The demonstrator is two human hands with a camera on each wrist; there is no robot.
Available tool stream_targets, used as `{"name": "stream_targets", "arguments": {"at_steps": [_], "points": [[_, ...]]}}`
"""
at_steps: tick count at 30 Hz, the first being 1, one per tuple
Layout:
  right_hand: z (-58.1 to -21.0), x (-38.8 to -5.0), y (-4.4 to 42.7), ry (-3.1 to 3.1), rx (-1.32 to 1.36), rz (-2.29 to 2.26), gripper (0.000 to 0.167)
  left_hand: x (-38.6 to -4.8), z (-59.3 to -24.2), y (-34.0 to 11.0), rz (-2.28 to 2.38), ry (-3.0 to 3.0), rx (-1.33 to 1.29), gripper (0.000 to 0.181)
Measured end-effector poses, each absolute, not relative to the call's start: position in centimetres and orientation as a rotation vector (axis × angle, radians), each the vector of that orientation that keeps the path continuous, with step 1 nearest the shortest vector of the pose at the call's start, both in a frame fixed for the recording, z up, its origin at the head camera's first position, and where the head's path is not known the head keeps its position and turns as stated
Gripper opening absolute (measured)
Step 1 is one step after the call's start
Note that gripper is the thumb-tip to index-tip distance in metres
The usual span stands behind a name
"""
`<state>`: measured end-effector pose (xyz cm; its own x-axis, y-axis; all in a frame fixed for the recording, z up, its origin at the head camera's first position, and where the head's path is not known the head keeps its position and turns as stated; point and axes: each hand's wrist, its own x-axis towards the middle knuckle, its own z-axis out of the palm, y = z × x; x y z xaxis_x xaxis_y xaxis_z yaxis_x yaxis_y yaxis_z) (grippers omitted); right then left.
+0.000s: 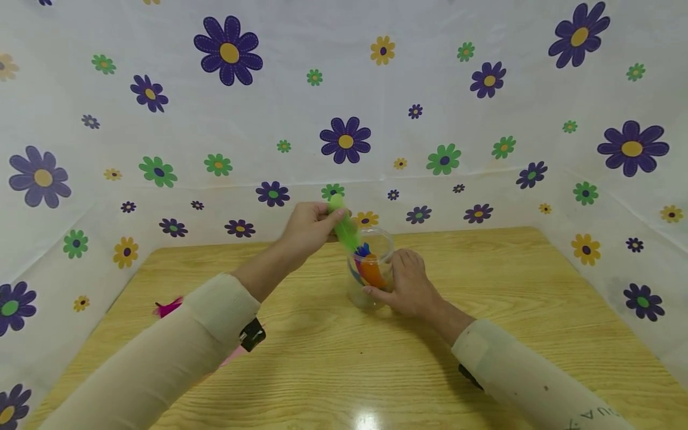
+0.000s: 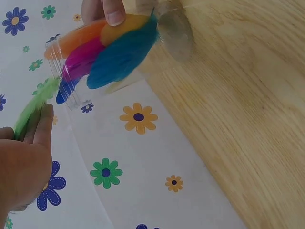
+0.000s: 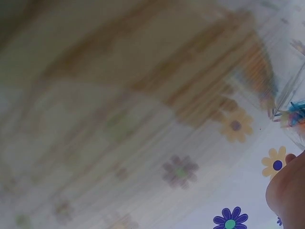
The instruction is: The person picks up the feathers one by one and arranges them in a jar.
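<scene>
My left hand (image 1: 306, 232) pinches a light green feather (image 1: 348, 233) between thumb and fingers, its lower tip by the mouth of a clear plastic jar (image 1: 357, 295). Around the jar's right side curls my right hand (image 1: 414, 285), thumb in front, holding it on the table. Inside it are an orange feather (image 2: 76, 39), a magenta feather (image 2: 82, 59), a teal feather (image 2: 125, 57) and a dark blue feather (image 2: 66, 91). The right wrist view is largely blurred; the right hand and part of the jar show at its right edge.
On the wooden table (image 1: 301, 370), a magenta feather (image 1: 169, 307) lies at the left, beside my left sleeve. Something light pink (image 1: 233, 356) shows partly under that forearm. A white flower-print cloth (image 1: 290, 113) stands behind the table and along both sides.
</scene>
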<state>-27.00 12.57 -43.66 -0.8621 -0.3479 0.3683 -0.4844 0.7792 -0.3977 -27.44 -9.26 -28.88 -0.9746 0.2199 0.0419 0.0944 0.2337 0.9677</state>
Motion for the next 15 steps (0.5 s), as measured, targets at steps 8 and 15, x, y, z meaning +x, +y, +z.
{"name": "stream_targets", "arguments": {"at_steps": [8,15], "points": [[-43.8,-27.0,12.6,-2.7,0.65,0.716,0.07,-28.0,-29.5,-8.0,1.857,2.343,0.254,0.036],[-43.7,-27.0,12.6,-2.704,0.651,0.711,0.07,-28.1,-30.1,-9.0,1.876,2.423,0.27,0.039]]}}
